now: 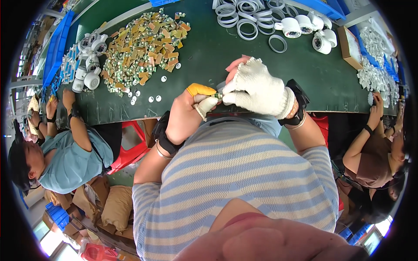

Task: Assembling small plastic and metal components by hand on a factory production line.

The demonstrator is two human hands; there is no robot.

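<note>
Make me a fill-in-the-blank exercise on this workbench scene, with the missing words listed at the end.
1. The right hand wears a knitted glove coloured ____.
2. The left hand has a pale thumb cover and a finger cover coloured ____.
3. The heap of small boards lies to the ____ of the grey rings.
4. The wearer's shirt is patterned with blue and cream ____.

Missing words: white; yellow; left; stripes.
</note>
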